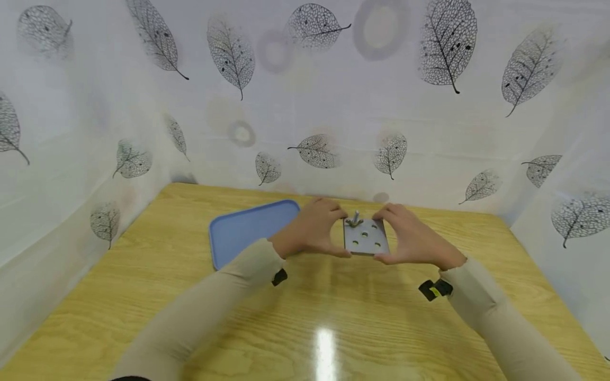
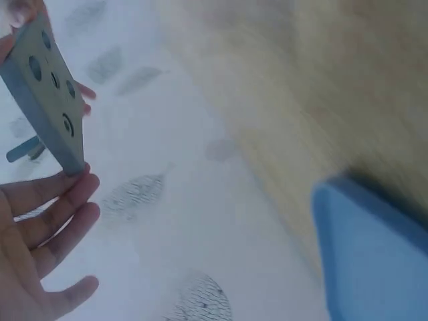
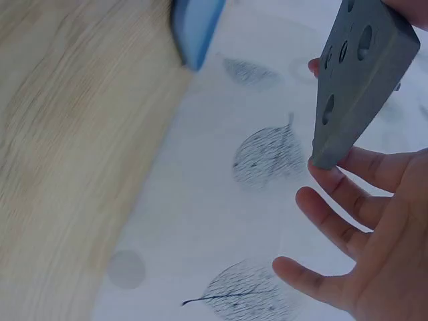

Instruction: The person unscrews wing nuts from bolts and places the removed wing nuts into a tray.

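Note:
A square grey metal plate (image 1: 366, 245) with several round holes is held up above the table between both hands. A bolt with a wing nut (image 1: 354, 222) stands upright in its far left corner; the bolt's end (image 2: 24, 149) also shows in the left wrist view. My left hand (image 1: 315, 227) pinches the plate's left side, with thumb at the near corner and fingers at the far one. Likewise, my right hand (image 1: 411, 236) grips the right-side corners. The plate's holed underside (image 3: 351, 80) faces the right wrist camera; the lower fingers of that hand (image 3: 381, 234) spread away from it.
A blue tray (image 1: 252, 225) lies on the wooden table (image 1: 295, 317), left of and partly behind my left forearm. White cloth (image 1: 314, 106) with a leaf print hangs around the table's back and sides. Small dark devices (image 1: 433, 290) sit at the wrists.

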{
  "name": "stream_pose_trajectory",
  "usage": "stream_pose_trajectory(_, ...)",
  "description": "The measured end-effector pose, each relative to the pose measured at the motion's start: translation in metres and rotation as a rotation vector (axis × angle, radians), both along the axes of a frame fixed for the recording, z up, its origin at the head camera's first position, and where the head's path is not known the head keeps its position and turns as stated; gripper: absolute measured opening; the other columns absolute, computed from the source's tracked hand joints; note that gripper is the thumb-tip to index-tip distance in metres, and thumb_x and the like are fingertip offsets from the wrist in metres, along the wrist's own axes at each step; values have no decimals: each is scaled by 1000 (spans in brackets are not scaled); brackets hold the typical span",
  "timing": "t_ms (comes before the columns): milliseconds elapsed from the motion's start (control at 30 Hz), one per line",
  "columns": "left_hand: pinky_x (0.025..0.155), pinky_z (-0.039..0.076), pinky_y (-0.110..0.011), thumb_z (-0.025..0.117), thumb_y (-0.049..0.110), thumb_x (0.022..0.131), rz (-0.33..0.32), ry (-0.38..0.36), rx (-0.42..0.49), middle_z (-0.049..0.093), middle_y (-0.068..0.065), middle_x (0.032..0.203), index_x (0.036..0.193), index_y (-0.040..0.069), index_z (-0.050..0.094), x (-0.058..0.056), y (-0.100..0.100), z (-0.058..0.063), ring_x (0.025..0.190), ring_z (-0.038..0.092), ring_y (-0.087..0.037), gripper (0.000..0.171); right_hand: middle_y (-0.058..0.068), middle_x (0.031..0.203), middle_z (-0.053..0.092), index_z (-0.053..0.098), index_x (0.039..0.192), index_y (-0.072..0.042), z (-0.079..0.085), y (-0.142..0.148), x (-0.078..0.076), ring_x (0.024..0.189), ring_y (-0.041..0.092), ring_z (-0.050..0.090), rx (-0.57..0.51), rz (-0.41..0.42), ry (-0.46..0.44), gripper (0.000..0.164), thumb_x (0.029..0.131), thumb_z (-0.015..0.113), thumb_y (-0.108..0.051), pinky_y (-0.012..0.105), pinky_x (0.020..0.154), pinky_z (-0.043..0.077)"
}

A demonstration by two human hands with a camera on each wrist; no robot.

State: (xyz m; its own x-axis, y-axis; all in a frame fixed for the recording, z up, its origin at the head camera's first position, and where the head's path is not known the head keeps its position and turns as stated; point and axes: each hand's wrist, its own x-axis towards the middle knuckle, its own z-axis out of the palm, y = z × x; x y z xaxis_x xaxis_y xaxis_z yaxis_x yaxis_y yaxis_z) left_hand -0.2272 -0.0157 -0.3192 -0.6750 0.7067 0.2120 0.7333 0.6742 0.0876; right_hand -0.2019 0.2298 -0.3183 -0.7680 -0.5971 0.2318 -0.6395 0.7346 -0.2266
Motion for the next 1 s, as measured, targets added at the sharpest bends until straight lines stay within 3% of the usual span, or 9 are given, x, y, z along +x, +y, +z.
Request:
stream_pose_trajectory(200, 114, 29, -41, 70, 69, 61, -6, 129, 164, 62, 1, 113, 118, 14, 62, 38, -15, 5, 111, 55, -17, 80, 6, 114, 54, 53, 118, -5, 18, -9, 29, 98, 19, 51, -56, 68, 6, 69, 63, 80, -38, 41, 81, 46)
stream_pose_trajectory(400, 112, 30, -47, 76, 65, 55, -6, 166, 302, 63, 1, 107, 114, 13, 63, 60, -20, 12, 107, 57, -17, 79, 4, 120, 52, 50, 123, -6, 27, -11, 49, 106, 14, 49, -154, 100, 6, 73, 63, 84, -29, 40, 86, 46)
stream_pose_trajectory(600, 112, 31, -49, 80, 61, 52, -10, 176, 383, 63, -1, 108, 113, 10, 64, 70, -24, 21, 104, 57, -17, 80, 0, 129, 48, 44, 136, -10, 24, -9, 58, 115, 5, 42, -350, 117, -25, 92, 56, 89, -18, 24, 96, 37)
stream_pose_trajectory(733, 111, 32, -48, 80, 59, 52, -12, 185, 424, 64, -3, 111, 114, 8, 65, 74, -27, 28, 105, 58, -18, 82, -5, 140, 41, 31, 145, -7, 13, -11, 61, 124, 2, 39, -588, 169, -193, 100, 62, 86, -15, 15, 103, 30)
stream_pose_trajectory(867, 112, 30, -50, 81, 58, 52, -30, 188, 470, 65, -3, 109, 114, 8, 65, 76, -27, 31, 105, 59, -18, 81, -11, 138, 44, 23, 147, -3, 2, -20, 66, 118, 1, 50, -825, 253, -385, 93, 76, 78, -25, 15, 95, 43)
stream_pose_trajectory(1000, 112, 30, -51, 81, 57, 52, -49, 196, 504, 65, -2, 107, 114, 8, 65, 78, -24, 31, 103, 59, -17, 81, -11, 131, 50, 28, 144, -9, -5, -32, 70, 110, 2, 56, -948, 339, -393, 79, 83, 69, -36, 16, 86, 49)
